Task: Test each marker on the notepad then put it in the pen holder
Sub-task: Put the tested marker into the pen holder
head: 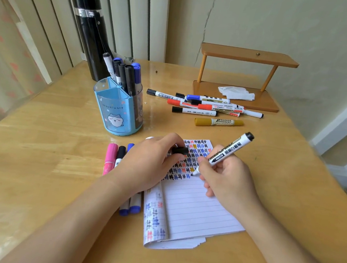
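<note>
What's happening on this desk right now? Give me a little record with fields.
right hand: holds an uncapped black marker, tip on the notepad
left hand: holds the black cap, rests on the notepad
notepad: top rows filled with coloured test marks
pen holder: blue, several markers standing in its back compartment
loose markers: piled near the wooden shelf
beside left hand: pink marker and others

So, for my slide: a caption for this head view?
Right hand tests a black marker on the notepad; left hand holds its cap.
</note>
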